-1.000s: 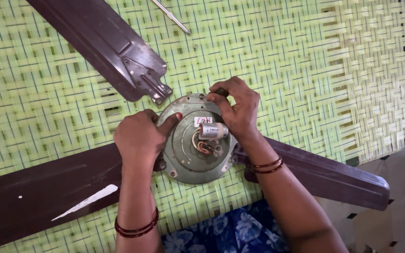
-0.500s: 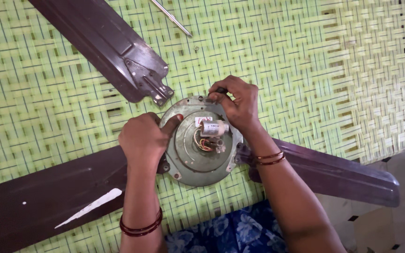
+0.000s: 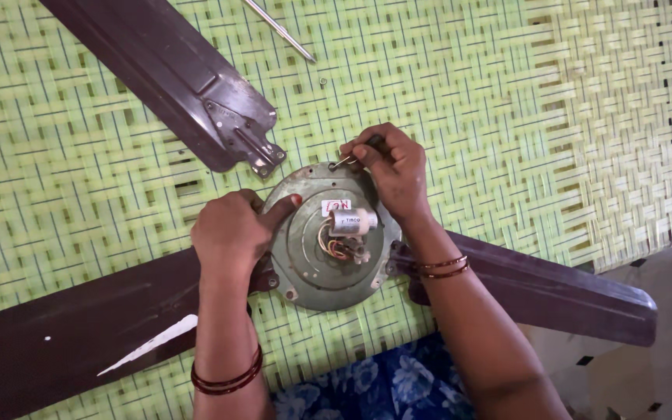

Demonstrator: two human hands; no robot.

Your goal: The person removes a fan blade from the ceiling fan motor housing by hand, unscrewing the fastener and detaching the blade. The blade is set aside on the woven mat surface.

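Right hand [image 3: 390, 167] on a small tool at the motor housing's [image 3: 313, 257] top rim

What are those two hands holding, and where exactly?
The left hand grips the fan motor's left rim. The right hand pinches a small metal tool at the top rim.

Woven cot surface [image 3: 507, 101] of light green plastic strapping, interlaced in a basket pattern, fills most of the view. A detached dark brown fan blade [image 3: 157, 70] lies diagonally at upper left, its grey metal mounting bracket [image 3: 246, 136] pointing toward the centre. A slim metal rod [image 3: 280, 29] rests near the top edge, with a tiny screw [image 3: 322, 80] just below it. Blue floral fabric [image 3: 367, 385] shows at the bottom edge; pale tiled floor [image 3: 647, 365] at lower right.
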